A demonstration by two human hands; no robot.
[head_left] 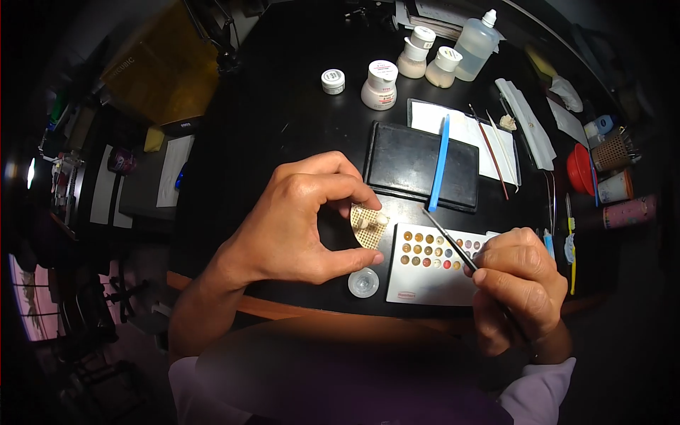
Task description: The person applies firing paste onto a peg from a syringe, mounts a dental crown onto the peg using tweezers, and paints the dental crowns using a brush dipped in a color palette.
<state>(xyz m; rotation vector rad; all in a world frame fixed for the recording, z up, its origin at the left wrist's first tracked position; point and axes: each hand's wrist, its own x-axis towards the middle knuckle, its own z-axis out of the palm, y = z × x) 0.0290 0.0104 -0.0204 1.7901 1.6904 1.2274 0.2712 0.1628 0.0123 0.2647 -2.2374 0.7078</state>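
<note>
Pinching a cream, rounded mesh tray (369,239), my left hand (292,221) could, slipping, spill small white pieces (382,220) between its fingertips; my right hand (522,283) grips a slim, dark-handled brush (449,239).

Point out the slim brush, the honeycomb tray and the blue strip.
Slim brush (451,241): head view, on its shaft.
Honeycomb tray (367,239): head view, on bare mesh.
Blue strip (440,161): head view, on its middle.

Left hand (301,219), at left: thumb and fingers bowed in a C. Right hand (520,287), at right: fingers curled, pinching. Forearms (202,312): two, near side.
</note>
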